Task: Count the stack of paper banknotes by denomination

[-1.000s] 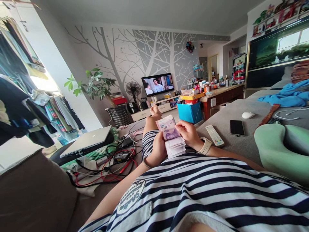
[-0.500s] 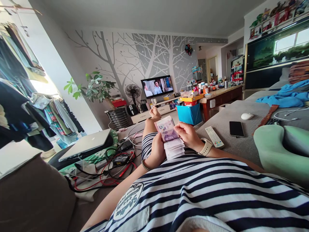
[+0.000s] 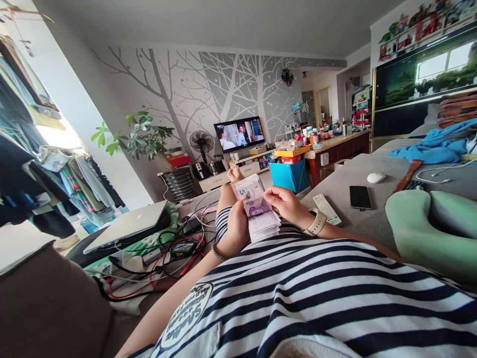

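A stack of purple banknotes [image 3: 258, 208], the top one marked with a 5, is held over my lap between both hands. My left hand [image 3: 237, 224] is closed around the stack's left side, with the thumb on the notes. At the right edge, my right hand [image 3: 285, 203] pinches a note between thumb and fingers. Several notes hang folded down toward my striped shirt [image 3: 316, 283]. The undersides of the stack and most of my left fingers are hidden.
On the sofa to my right lie a remote control [image 3: 327, 209], a phone [image 3: 360, 197], a white mouse [image 3: 376, 177] and a green neck pillow [image 3: 410, 219]. At my left are tangled cables [image 3: 175, 258] and a laptop [image 3: 128, 226]. A television [image 3: 239, 133] stands ahead.
The top note, upright before, now bends across its middle as my right hand works at its edge. The whole view has shifted slightly, so things sit a little further left.
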`<state>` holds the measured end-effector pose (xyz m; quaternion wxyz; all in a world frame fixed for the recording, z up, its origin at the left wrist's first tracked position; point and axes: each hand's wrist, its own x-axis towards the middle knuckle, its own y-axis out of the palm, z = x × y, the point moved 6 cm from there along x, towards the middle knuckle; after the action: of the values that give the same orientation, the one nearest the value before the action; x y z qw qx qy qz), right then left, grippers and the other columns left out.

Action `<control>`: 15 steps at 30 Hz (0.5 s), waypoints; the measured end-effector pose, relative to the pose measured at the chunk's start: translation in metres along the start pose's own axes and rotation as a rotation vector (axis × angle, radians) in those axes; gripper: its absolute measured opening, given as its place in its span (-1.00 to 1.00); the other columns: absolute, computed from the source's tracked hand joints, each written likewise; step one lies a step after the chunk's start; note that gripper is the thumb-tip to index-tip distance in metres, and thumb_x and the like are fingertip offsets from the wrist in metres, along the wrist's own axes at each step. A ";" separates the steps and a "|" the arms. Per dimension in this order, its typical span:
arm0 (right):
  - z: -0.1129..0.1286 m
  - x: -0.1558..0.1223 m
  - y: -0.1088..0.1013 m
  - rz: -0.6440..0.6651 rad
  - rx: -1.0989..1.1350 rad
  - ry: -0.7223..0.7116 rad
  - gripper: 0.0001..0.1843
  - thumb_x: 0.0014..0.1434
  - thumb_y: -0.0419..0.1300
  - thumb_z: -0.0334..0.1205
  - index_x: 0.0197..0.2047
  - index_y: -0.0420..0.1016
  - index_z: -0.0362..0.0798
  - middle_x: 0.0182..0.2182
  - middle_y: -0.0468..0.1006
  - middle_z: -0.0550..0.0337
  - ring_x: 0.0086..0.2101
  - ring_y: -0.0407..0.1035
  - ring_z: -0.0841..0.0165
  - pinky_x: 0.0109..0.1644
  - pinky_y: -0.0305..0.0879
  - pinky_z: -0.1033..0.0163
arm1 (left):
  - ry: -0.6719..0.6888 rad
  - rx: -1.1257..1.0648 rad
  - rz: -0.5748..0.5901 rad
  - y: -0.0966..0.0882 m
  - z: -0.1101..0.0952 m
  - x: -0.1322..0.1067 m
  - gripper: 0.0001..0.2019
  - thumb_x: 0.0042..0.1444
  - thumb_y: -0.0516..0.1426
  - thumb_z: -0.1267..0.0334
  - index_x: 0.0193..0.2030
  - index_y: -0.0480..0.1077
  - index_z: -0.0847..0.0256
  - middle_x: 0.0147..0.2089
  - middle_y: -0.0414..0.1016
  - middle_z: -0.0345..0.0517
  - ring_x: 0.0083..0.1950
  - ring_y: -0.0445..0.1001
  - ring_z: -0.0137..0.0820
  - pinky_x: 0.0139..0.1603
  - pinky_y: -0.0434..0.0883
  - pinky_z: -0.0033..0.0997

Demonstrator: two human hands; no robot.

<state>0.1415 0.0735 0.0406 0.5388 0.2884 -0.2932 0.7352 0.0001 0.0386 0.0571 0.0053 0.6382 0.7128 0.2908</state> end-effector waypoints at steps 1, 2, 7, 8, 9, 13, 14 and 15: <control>-0.001 0.001 0.000 0.018 0.020 0.014 -0.49 0.33 0.21 0.32 -0.27 0.47 0.00 -0.57 0.26 0.35 -0.53 0.16 0.41 -0.48 0.09 0.31 | -0.005 -0.007 0.012 -0.001 0.001 0.001 -0.80 0.03 0.27 0.36 -0.17 0.58 0.16 -0.20 0.70 -0.09 0.09 0.64 -0.08 0.02 0.57 -0.32; -0.001 0.001 0.001 0.038 0.042 0.032 -0.50 0.32 0.22 0.31 -0.28 0.46 0.00 -0.58 0.24 0.37 -0.55 0.14 0.42 -0.50 0.06 0.32 | -0.009 -0.013 0.022 -0.002 0.003 0.003 -0.79 0.03 0.28 0.35 -0.16 0.58 0.16 -0.18 0.70 -0.10 0.08 0.65 -0.09 0.01 0.57 -0.32; 0.004 0.001 0.002 0.148 0.109 0.108 -0.52 0.26 0.29 0.27 -0.31 0.42 0.00 -0.64 0.21 0.44 -0.63 0.08 0.47 -0.55 0.02 0.33 | -0.003 -0.031 0.052 -0.011 0.013 0.010 -0.78 0.03 0.30 0.28 -0.14 0.59 0.18 -0.15 0.70 -0.10 0.02 0.66 -0.14 -0.02 0.57 -0.32; 0.006 0.002 0.002 0.174 0.110 0.115 -0.53 0.25 0.29 0.26 -0.31 0.41 0.00 -0.65 0.21 0.44 -0.64 0.08 0.47 -0.55 0.02 0.33 | 0.001 -0.029 0.052 -0.012 0.014 0.011 -0.78 0.02 0.30 0.27 -0.15 0.59 0.18 -0.16 0.70 -0.09 0.01 0.66 -0.14 -0.02 0.56 -0.32; 0.008 0.004 0.003 0.202 0.110 0.121 -0.54 0.26 0.29 0.25 -0.32 0.41 0.00 -0.67 0.21 0.45 -0.64 0.08 0.47 -0.55 0.01 0.33 | 0.006 -0.026 0.048 -0.012 0.015 0.011 -0.78 0.03 0.31 0.26 -0.15 0.60 0.18 -0.16 0.70 -0.09 -0.01 0.66 -0.14 -0.03 0.56 -0.32; 0.020 0.020 0.006 0.303 0.081 0.126 -0.58 0.27 0.31 0.17 -0.36 0.40 -0.01 -0.69 0.22 0.45 -0.66 0.05 0.48 -0.56 -0.06 0.34 | 0.038 -0.003 0.004 -0.013 0.008 0.012 -0.78 0.09 0.33 0.20 -0.11 0.61 0.16 -0.14 0.70 -0.09 0.01 0.64 -0.12 -0.03 0.56 -0.29; 0.024 0.026 0.007 0.311 0.066 0.118 -0.59 0.26 0.32 0.15 -0.36 0.41 -0.01 -0.69 0.21 0.45 -0.66 0.04 0.48 -0.56 -0.08 0.33 | 0.064 0.011 -0.012 -0.014 0.003 0.011 -0.80 0.11 0.33 0.20 -0.12 0.61 0.16 -0.13 0.71 -0.09 0.03 0.62 -0.13 -0.02 0.55 -0.30; 0.027 0.031 0.008 0.309 0.052 0.111 -0.60 0.25 0.32 0.13 -0.36 0.42 -0.02 -0.69 0.21 0.45 -0.65 0.04 0.48 -0.56 -0.09 0.33 | 0.104 0.039 -0.030 -0.016 -0.003 0.009 -0.84 0.13 0.33 0.21 -0.15 0.62 0.15 -0.12 0.71 -0.08 0.05 0.61 -0.14 -0.01 0.55 -0.31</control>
<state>0.1288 0.0705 0.0808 0.4272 0.2127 -0.2849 0.8314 -0.0172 0.0459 0.0559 -0.0399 0.6116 0.7270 0.3094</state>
